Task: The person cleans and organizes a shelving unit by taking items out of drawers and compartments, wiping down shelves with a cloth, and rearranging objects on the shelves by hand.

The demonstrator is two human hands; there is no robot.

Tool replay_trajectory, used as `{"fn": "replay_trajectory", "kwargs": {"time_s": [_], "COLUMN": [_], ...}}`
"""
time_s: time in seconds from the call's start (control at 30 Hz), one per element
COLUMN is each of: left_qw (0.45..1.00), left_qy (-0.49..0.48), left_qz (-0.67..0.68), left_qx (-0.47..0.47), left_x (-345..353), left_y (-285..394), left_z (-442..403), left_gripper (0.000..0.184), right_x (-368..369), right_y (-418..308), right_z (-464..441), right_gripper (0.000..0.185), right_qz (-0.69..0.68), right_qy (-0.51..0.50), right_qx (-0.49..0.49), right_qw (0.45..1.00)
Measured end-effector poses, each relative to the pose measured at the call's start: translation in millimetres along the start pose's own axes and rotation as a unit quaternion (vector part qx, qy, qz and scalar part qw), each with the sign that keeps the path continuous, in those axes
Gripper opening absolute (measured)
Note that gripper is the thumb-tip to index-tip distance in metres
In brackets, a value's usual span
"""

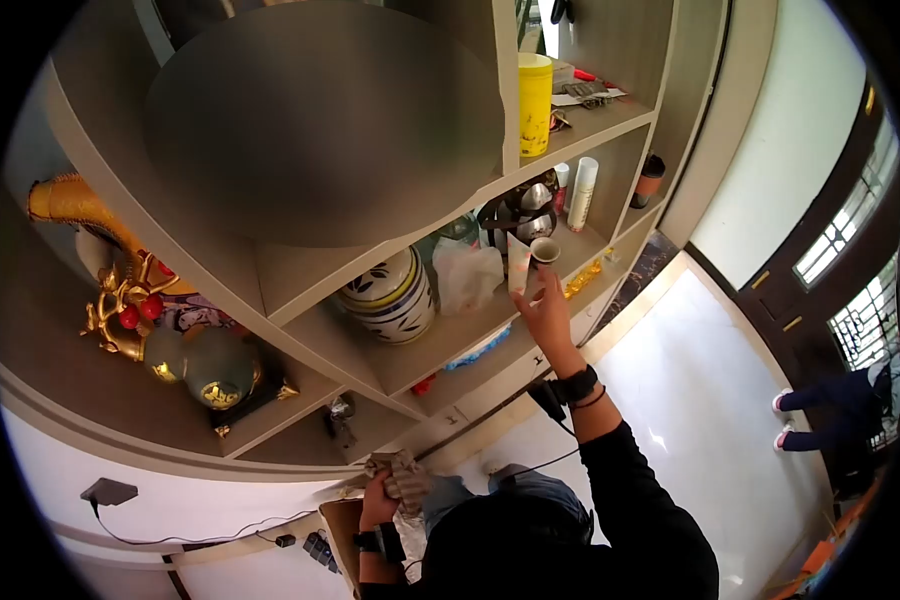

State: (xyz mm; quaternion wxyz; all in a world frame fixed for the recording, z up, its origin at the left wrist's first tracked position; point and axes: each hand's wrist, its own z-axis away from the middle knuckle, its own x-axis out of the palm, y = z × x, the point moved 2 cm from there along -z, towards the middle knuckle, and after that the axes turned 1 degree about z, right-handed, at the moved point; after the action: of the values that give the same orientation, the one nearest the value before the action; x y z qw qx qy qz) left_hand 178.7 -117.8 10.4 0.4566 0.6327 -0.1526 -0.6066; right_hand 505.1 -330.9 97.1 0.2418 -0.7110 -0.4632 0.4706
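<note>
I can't read any words from where I stand: the white spray can (583,195), well to the right of the painted ceramic jar (390,305), carries print too small to make out, and the dark vase (215,368) to the jar's left bears a gold emblem I can't decipher.

The small cup (544,251) is on the shelf side, right of the jar; it has a pale, round rim and a darker inside, its mouth turned towards me, and I can't tell whether anything is in it. The right hand (544,312) has its fingers up against the cup, though I can't tell if they close around it. A white item with orange-red marks (518,266) stands just beside the cup, on the jar's side.

Below the jar, the left hand (377,503) is gripping a crumpled brown-grey cloth (401,476), near a cardboard box (341,530). A translucent plastic bag (468,278) sits just right of the jar; its contents are unclear. The yellow canister (535,105) is on a higher shelf, up and right of the jar.
</note>
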Motion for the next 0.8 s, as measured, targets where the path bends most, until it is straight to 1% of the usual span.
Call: {"fn": "replay_trajectory", "kwargs": {"time_s": [0.03,0.07,0.1,0.17,0.2,0.23,0.3,0.33,0.37,0.4,0.43,0.47,0.5,0.53,0.57,0.6,0.63,0.67,0.7,0.73,0.77,0.8], "left_qw": [1.0,0.999,0.999,0.992,0.996,0.995,0.976,0.976,0.977,0.925,0.994,0.989,0.983,0.98,0.912,0.857,0.787,0.791,0.795,0.936,0.934,0.796], "left_qy": [0.001,-0.005,0.008,-0.062,-0.037,-0.011,-0.031,-0.026,-0.02,0.02,0.048,0.076,0.1,0.109,0.123,0.123,0.133,0.136,0.136,0.118,0.113,0.139], "left_qz": [-0.014,0.04,0.041,0.112,0.082,0.096,0.21,0.212,0.213,0.358,0.102,0.127,0.151,0.16,0.367,0.468,0.561,0.554,0.546,0.296,0.302,0.553], "left_qx": [-0.005,0.033,0.025,0.007,0.016,0.007,-0.046,-0.034,-0.02,-0.126,0.001,-0.017,-0.031,-0.042,-0.133,-0.175,-0.217,-0.223,-0.227,-0.151,-0.152,-0.202], "left_x": [4.2,10.3,9.8,8.0,2.3,-1.6,0.0,1.0,-1.0,-7.7,-18.1,-16.4,-11.8,-9.6,-5.8,0.4,6.4,13.9,7.3,-2.4,-2.6,0.5], "left_y": [-3.8,-15.9,-13.5,-8.9,-6.7,-4.8,-21.5,-27.9,-30.3,-7.7,-5.0,-14.3,-22.4,-25.7,-31.3,-39.4,-47.4,-63.4,-63.9,-57.3,-64.5,-78.1], "left_z": [0.6,1.6,2.1,6.7,8.6,16.8,21.9,26.8,29.6,30.9,36.6,44.8,50.7,57.1,62.9,69.5,76.1,84.3,86.9,94.8,98.8,104.3], "left_gripper": [0.039,0.039,0.039,0.038,0.036,0.033,0.032,0.032,0.032,0.028,0.026,0.027,0.028,0.028,0.029,0.029,0.029,0.029,0.029,0.029,0.029,0.03], "right_x": [1.7,9.4,17.5,28.8,30.9,36.5,31.5,33.9,28.9,27.3,15.3,5.8,-6.5,-6.1,0.1,11.5,27.3,49.7,70.4,84.4,97.2,106.1], "right_y": [-3.7,2.2,6.8,11.6,14.8,18.3,15.6,24.5,36.4,35.7,40.3,19.9,-2.9,-8.9,-11.2,-14.9,-18.3,7.2,-13.3,-31.3,-46.0,-56.2], "right_z": [-6.5,-11.9,-15.1,-19.2,-23.8,-20.9,-18.9,-16.5,-10.9,-3.9,10.7,28.1,42.4,57.8,76.5,93.5,110.4,136.1,152.2,166.5,177.0,185.8], "right_gripper": [0.044,0.049,0.049,0.047,0.04,0.034,0.025,0.024,0.021,0.017,0.012,0.01,0.007,0.006,0.008,0.009,0.007,0.012,0.019,0.026,0.031,0.035], "right_qz": [0.007,0.02,0.013,0.079,0.066,0.081,0.036,-0.009,0.011,-0.065,-0.191,-0.305,-0.298,-0.35,-0.37,-0.386,-0.357,-0.296,-0.256,-0.246,-0.22,-0.201], "right_qy": [-0.002,0.007,-0.004,0.088,0.096,0.089,0.002,0.054,-0.014,-0.002,-0.083,-0.105,-0.172,-0.227,-0.261,-0.317,-0.38,-0.457,-0.515,-0.551,-0.592,-0.625], "right_qx": [0.025,0.015,0.007,-0.059,-0.126,-0.075,0.033,-0.051,-0.046,-0.085,0.019,0.051,0.04,0.077,0.122,0.152,0.174,0.162,0.055,0.006,0.022,0.05], "right_qw": [1.0,1.0,1.0,0.991,0.985,0.99,0.999,0.997,0.999,0.994,0.978,0.945,0.938,0.906,0.883,0.853,0.835,0.823,0.816,0.797,0.775,0.752]}}
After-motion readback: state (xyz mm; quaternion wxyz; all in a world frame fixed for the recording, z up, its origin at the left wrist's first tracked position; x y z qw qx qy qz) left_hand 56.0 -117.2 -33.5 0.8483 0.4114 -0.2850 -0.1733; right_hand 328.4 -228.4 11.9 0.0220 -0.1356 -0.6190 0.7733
